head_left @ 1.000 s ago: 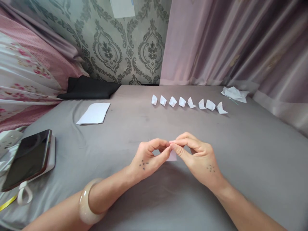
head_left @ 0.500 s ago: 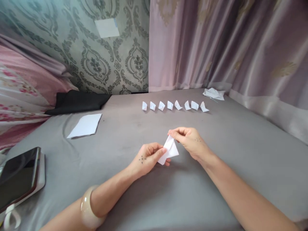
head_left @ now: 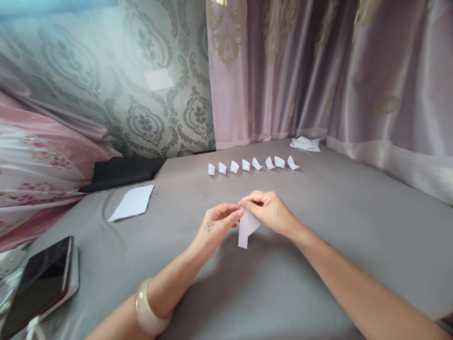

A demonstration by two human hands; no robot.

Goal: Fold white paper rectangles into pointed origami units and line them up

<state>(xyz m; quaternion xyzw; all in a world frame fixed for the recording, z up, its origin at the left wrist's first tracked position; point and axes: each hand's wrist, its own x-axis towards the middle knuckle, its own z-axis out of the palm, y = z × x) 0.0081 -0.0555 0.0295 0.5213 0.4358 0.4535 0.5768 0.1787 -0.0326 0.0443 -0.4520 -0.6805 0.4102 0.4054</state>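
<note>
A small folded piece of white paper [head_left: 247, 228] hangs between my two hands, above the grey cloth surface. My left hand [head_left: 217, 226] pinches its upper left edge between thumb and fingers. At the top corner, my right hand [head_left: 267, 210] closes thumb and forefinger on the same paper. One flap sticks out to the right, while a narrow strip points down. The fingertips of both hands are almost touching. Beyond them stands a row of several small folded white paper pieces [head_left: 246, 165].
A stack of white paper sheets [head_left: 132, 202] lies at left, near a folded black cloth [head_left: 129, 172]. A dark-screened tablet or phone [head_left: 40, 278] rests on a white object at lower left. More white paper [head_left: 305, 143] sits at the back right, by the curtain [head_left: 269, 94].
My left hand has shifted from the paper's middle up to its top, close beside my right hand. The paper has turned and its lower strip hangs free. The camera view has tilted up.
</note>
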